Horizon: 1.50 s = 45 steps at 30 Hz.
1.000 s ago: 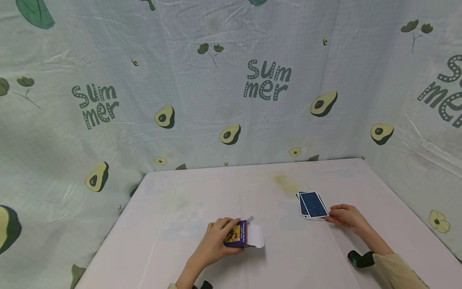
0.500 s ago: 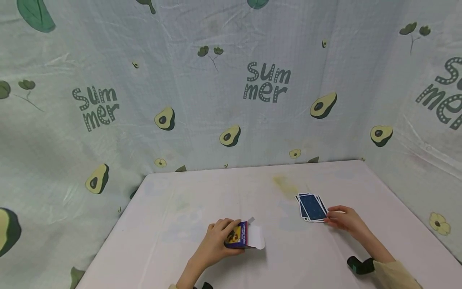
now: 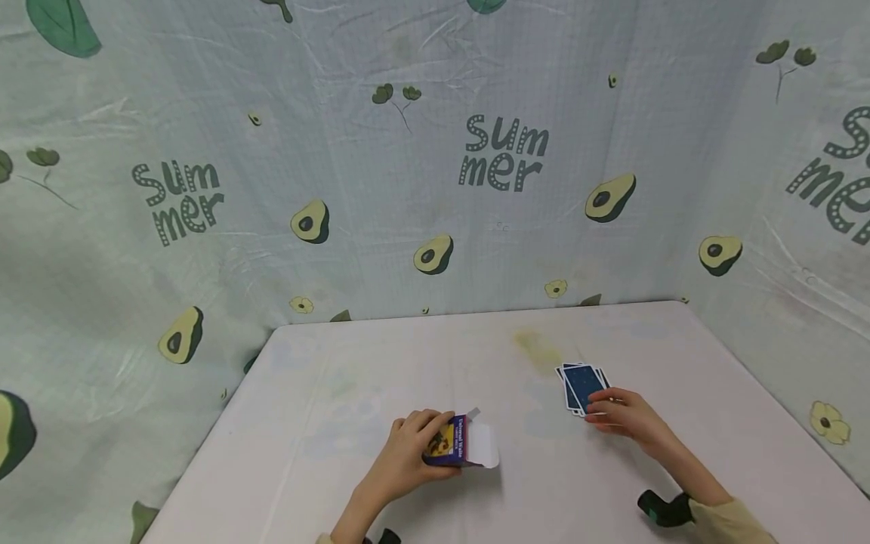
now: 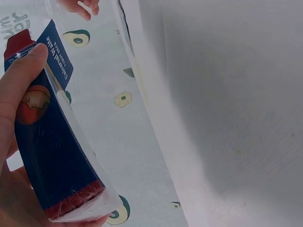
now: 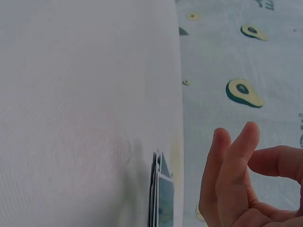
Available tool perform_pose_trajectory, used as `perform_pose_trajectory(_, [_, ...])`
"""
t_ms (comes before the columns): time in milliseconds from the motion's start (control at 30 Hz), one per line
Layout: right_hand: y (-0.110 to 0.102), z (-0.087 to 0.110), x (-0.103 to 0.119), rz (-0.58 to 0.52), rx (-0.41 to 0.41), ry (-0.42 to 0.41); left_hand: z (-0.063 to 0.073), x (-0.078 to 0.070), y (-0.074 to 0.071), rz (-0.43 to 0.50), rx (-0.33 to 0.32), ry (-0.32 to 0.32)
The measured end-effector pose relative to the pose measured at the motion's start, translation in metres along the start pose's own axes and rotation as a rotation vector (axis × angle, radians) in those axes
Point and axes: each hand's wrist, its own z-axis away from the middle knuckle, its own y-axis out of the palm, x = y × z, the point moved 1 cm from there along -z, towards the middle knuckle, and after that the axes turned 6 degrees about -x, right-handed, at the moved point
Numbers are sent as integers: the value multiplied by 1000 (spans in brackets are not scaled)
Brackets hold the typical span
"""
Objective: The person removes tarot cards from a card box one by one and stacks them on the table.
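My left hand grips a tarot card box close over the table, its white end flap folded out toward the right. In the left wrist view the box shows a dark blue side with red ends, the thumb pressing near the lettered flap. A loose stack of blue-backed tarot cards lies face down to the right, its edges uneven. Over its near right corner hovers my right hand, fingers loosely bent. The right wrist view shows nothing between that hand's thumb and fingers.
Everything sits on a white-covered table with a yellowish stain behind the cards. A pale curtain printed with avocados and lettering surrounds the back and sides. A black wrist device sits on the right forearm.
My right hand has moved left from the right edge of the card stack to over its near corner, covering part of it. The left hand and box have stayed in place.
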Motion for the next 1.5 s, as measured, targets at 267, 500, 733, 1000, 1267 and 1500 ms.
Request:
perform_pose_trajectory(267, [17, 6, 15, 2, 97, -86, -2, -2, 1, -18, -10, 27])
perform_pose_trajectory(500, [29, 9, 27, 24, 98, -99, -4, -3, 2, -31, -8, 41])
perform_pose_trajectory(733, [35, 12, 34, 15, 124, -144, -10, -5, 2, -46, -9, 69])
perform_pose_trajectory(1000, [49, 13, 41, 18, 133, -134, -16, -8, 4, -24, -16, 96])
perform_pose_trajectory(1267, [63, 17, 43, 8, 154, -131, -22, -11, 8, -1, 9, 102])
perform_pose_trajectory(1500, [75, 19, 41, -6, 178, -131, -27, -8, 17, -41, 19, 121])
